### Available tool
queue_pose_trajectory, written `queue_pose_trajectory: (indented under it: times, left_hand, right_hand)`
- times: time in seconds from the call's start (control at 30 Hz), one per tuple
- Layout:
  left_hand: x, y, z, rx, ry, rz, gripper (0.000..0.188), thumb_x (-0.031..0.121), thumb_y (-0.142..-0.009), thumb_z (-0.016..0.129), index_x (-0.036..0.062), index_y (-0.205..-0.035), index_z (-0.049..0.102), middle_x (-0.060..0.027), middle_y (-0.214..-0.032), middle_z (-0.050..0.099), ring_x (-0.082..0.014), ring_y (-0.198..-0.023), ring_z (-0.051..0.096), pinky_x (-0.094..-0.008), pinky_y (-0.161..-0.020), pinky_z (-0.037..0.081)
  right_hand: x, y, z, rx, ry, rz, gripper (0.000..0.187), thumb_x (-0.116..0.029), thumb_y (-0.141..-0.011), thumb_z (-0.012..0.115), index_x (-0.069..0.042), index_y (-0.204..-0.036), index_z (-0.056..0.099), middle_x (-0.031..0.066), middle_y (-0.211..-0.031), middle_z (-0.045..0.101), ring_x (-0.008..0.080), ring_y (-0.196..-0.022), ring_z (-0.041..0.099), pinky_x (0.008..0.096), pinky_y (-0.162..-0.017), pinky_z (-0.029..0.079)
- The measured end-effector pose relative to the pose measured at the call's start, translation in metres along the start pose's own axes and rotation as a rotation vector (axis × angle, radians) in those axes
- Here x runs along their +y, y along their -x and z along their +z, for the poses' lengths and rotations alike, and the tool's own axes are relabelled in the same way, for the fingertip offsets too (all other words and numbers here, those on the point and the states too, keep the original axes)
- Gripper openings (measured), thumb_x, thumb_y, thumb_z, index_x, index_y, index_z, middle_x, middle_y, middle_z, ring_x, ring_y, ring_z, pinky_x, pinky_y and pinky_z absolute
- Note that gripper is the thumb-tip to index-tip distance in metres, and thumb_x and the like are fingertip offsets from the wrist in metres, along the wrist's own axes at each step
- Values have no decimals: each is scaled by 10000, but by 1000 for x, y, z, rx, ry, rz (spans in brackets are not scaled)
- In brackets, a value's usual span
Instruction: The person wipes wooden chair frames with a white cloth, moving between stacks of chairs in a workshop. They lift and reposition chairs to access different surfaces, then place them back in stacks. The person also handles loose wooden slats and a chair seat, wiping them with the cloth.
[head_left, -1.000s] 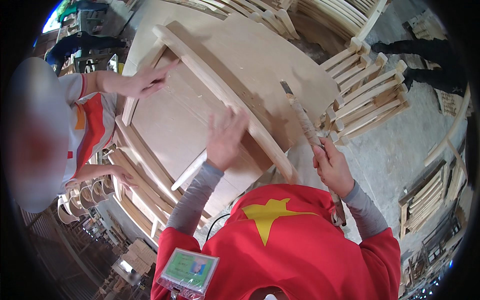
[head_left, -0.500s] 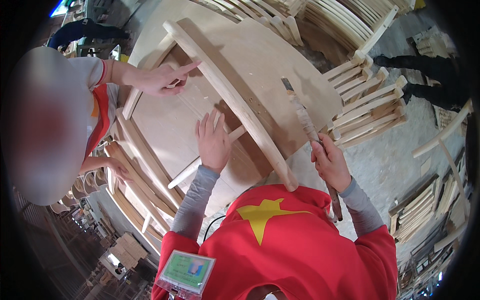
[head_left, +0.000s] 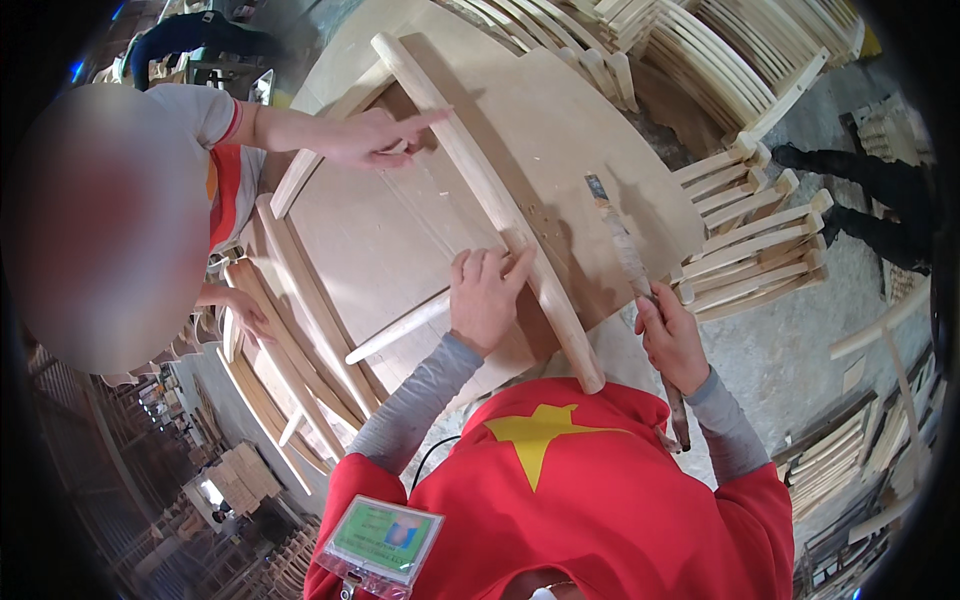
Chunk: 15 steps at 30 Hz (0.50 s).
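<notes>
My right hand [head_left: 673,340] is closed round the wrapped handle of a long chisel-like tool [head_left: 622,240]. Its flat, dark metal tip points up and away from me. My left hand [head_left: 487,300] lies over the end of a round crossbar [head_left: 400,328], its fingers apart and a little bent. The fingertips touch or nearly touch the thick rail [head_left: 480,180] where the bar meets it. Both parts belong to a pale wooden chair frame lying on a board-topped table [head_left: 600,140]. The rail's near end reaches my red shirt.
At the left a co-worker's hand [head_left: 385,138] points a finger at the rail; their other hand [head_left: 248,315] rests by another wooden frame [head_left: 290,375]. Stacked curved wooden parts [head_left: 750,240] stand at the right. A person's dark-clad legs [head_left: 870,190] show beyond them.
My left hand has moved right from the panel to the joint of crossbar and rail. The co-worker still points at the rail. The tool stays in my right hand, and the whole view has shifted slightly.
</notes>
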<state>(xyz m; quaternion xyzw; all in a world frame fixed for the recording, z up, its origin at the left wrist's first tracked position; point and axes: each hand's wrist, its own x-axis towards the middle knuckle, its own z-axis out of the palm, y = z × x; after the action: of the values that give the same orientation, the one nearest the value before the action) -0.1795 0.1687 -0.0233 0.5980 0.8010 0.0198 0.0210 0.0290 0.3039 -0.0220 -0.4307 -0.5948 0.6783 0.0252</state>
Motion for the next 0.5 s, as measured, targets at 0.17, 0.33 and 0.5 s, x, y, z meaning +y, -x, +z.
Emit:
queue_pose_trajectory:
  times: [0.17, 0.33, 0.5]
  left_hand:
    - [-7, -6, 1, 24, -100, -55, 520, 57, -683, 489, 217, -1177, 470, -47, -937, 474, -216, -895, 463, -441, -872, 313]
    - [6, 1, -5, -30, -30, -15, 492, 39, -693, 488, 206, -1156, 492, -56, -961, 501, -220, -874, 476, -429, -849, 321]
    - [0, 11, -5, -15, 5, -47, 471, 41, -694, 499, 148, -1153, 491, -99, -1021, 496, -249, -903, 473, -409, -843, 329]
  right_hand:
    - [2, -3, -1, -23, -6, -2, 248, -142, -860, 466, 9, -1056, 460, 64, -585, 506, 122, -520, 479, 257, -492, 387]
    - [3, -4, -5, -65, 39, -13, 301, -133, -854, 468, 12, -1117, 434, 80, -600, 520, 141, -528, 500, 262, -505, 398]
    - [-17, 12, -10, -146, 54, 58, 399, -107, -845, 470, -1, -1217, 368, 90, -617, 531, 145, -532, 507, 258, -526, 416]
